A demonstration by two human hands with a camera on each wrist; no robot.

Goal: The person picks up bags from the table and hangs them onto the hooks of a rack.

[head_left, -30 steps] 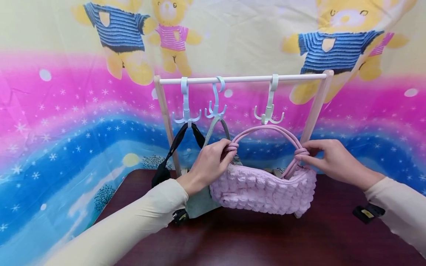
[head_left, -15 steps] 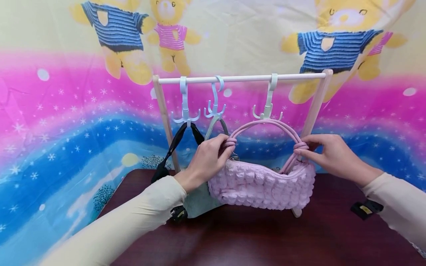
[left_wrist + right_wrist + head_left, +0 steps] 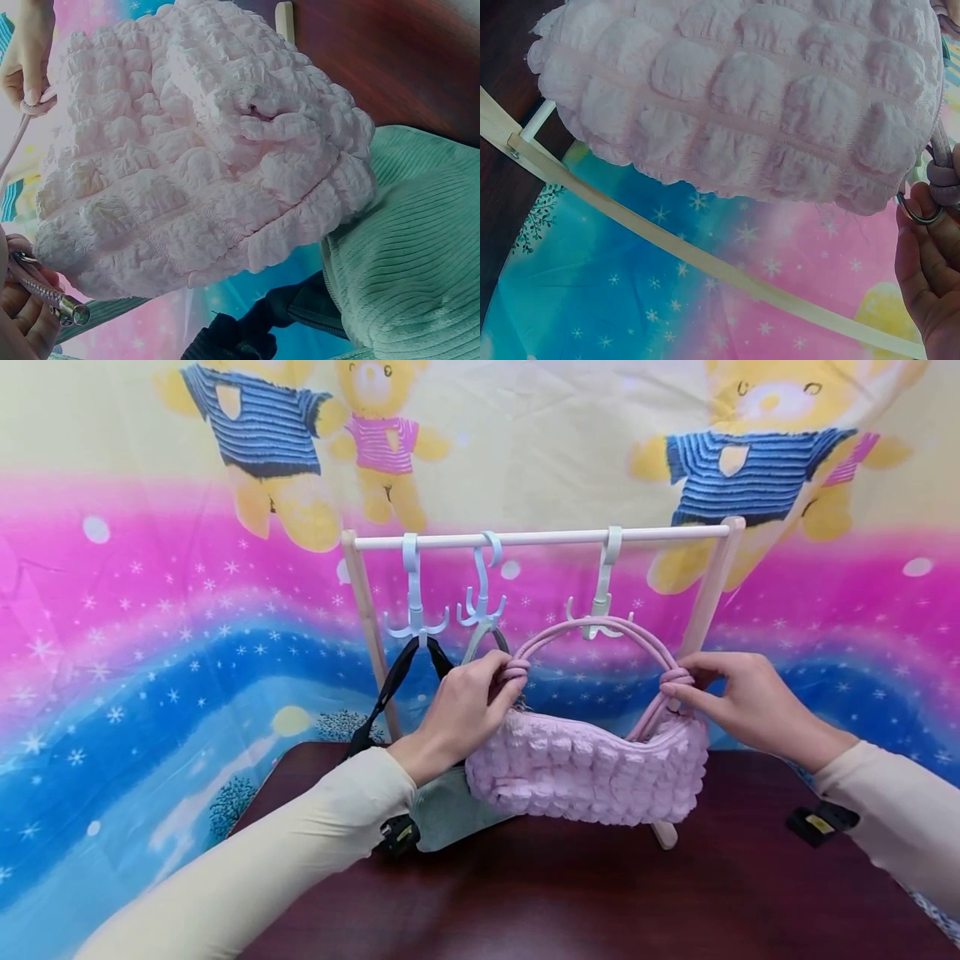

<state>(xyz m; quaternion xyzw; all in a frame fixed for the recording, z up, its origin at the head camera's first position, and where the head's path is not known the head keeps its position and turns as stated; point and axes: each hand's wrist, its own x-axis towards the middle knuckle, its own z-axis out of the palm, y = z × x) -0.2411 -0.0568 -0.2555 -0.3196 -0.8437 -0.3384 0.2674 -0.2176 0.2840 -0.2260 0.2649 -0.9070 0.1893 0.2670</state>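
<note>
A puffy pink handbag (image 3: 588,777) hangs in the air between my hands, its handle (image 3: 592,622) arched upward. My left hand (image 3: 468,702) pinches the knot at the handle's left end. On the other side my right hand (image 3: 742,702) pinches the right knot. The top of the handle overlaps the prongs of a pale green hook (image 3: 602,597) in the head view. A metal ring (image 3: 922,214) beside the right knot shows in the right wrist view. The left wrist view shows the bag's bubbled fabric (image 3: 187,150) from close by.
A wooden rack (image 3: 540,537) stands on the dark red table (image 3: 540,893). Two blue hooks, the left one (image 3: 416,602) and the middle one (image 3: 482,589), carry a black strap (image 3: 397,681) and a green corduroy bag (image 3: 420,232). A printed cloth (image 3: 150,652) covers the background.
Both hands have lifted the pink handbag a little. Its handle has risen from below the green hook's prongs to their height.
</note>
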